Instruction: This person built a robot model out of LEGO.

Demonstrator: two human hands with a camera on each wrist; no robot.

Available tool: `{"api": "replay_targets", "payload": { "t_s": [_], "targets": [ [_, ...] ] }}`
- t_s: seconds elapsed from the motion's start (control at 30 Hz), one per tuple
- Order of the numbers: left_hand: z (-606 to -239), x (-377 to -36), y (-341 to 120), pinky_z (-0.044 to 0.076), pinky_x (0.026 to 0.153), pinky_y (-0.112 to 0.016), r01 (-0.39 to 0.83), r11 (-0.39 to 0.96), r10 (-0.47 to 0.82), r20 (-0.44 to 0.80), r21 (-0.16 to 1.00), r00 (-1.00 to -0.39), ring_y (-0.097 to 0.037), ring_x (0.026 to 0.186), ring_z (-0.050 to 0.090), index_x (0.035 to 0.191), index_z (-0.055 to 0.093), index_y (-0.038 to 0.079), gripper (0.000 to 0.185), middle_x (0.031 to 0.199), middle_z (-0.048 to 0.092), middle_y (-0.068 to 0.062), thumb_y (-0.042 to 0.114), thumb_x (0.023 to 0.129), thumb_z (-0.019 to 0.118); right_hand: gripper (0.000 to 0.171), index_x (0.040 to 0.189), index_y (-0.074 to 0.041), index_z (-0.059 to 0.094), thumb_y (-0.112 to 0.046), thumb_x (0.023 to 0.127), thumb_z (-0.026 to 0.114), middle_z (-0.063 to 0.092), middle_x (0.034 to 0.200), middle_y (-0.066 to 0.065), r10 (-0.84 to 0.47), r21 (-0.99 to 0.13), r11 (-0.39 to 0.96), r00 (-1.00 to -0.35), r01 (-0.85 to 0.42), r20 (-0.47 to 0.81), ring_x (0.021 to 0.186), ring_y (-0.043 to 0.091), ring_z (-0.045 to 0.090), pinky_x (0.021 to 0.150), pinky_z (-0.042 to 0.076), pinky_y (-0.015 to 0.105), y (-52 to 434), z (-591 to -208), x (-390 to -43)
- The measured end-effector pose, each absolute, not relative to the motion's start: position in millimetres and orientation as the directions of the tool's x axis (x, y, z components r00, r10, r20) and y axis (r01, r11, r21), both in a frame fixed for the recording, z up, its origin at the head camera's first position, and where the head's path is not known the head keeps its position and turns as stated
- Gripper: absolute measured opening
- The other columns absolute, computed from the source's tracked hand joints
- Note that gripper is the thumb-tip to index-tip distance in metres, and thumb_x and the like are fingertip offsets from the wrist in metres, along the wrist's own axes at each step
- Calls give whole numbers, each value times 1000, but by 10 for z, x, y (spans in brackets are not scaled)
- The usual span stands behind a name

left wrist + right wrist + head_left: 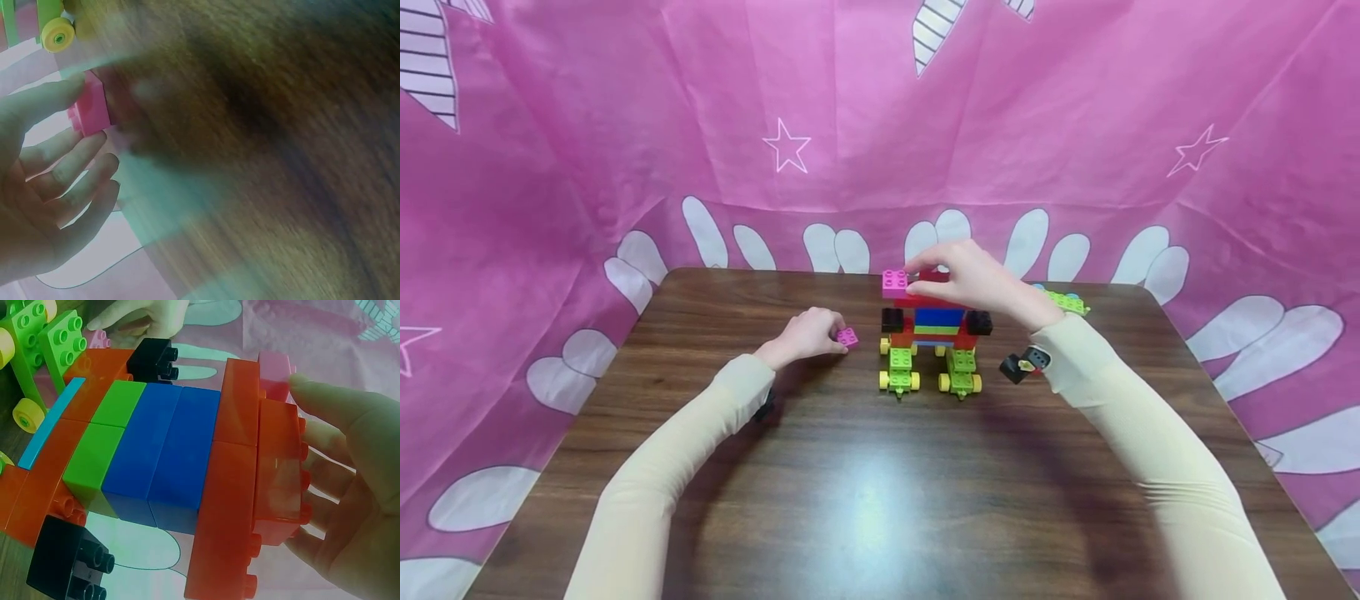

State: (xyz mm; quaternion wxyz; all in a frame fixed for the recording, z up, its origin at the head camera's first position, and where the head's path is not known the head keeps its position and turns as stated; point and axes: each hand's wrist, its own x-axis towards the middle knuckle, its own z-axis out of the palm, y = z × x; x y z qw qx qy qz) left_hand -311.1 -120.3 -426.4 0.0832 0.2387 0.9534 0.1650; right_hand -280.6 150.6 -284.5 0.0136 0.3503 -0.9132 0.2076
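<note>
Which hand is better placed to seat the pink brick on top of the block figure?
Right. The right hand already pinches the pink brick at the top of the block figure. The left hand is off to the side on the table, holding a small pink piece.

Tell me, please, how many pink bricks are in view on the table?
2. One pink brick sits on top of the brick model, at its left end, by the right hand. The other small pink brick is pinched by the left hand. More may be hidden.
</note>
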Motion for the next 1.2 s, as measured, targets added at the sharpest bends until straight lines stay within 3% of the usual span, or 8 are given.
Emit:
{"api": "replay_targets", "payload": {
  "t_s": [0.47,0.87,1.03,1.2],
  "targets": [
    [-3925,-3125,-1325,56,91,-43,414,764,476,0,495,-879,-27,101,69,108,71,4,32,106,74,-13,25,85,77,33,117,-12,73,-28,88,75,75,113,9,-614,-365,686,-770,-629,173,104,22,68,94,57,41,1484,-2873,-2804],
    [-3464,-3124,-1419,53,96,-42,482,665,493,150,571,-857,-26,104,70,110,71,6,30,107,75,-12,22,85,77,34,116,-14,73,-33,87,76,76,110,4,-591,-357,708,-788,-610,174,102,19,69,93,57,39,1475,-2886,-2803],
    [-3317,-3112,-1428,51,101,-44,460,649,474,151,605,-867,-28,112,68,117,69,6,36,114,73,-14,24,87,76,33,115,-14,73,-33,88,75,76,108,3,-592,-359,706,-787,-611,174,100,18,69,91,58,37,1475,-2895,-2812],
    [-3173,-3071,-1415,54,97,-43,451,621,460,167,641,-872,-29,107,70,119,69,7,37,113,74,-14,25,87,76,33,115,-14,73,-33,88,75,76,109,3,-598,-362,700,-782,-616,176,101,19,69,91,58,37,1473,-2901,-2817]
  ]
}}
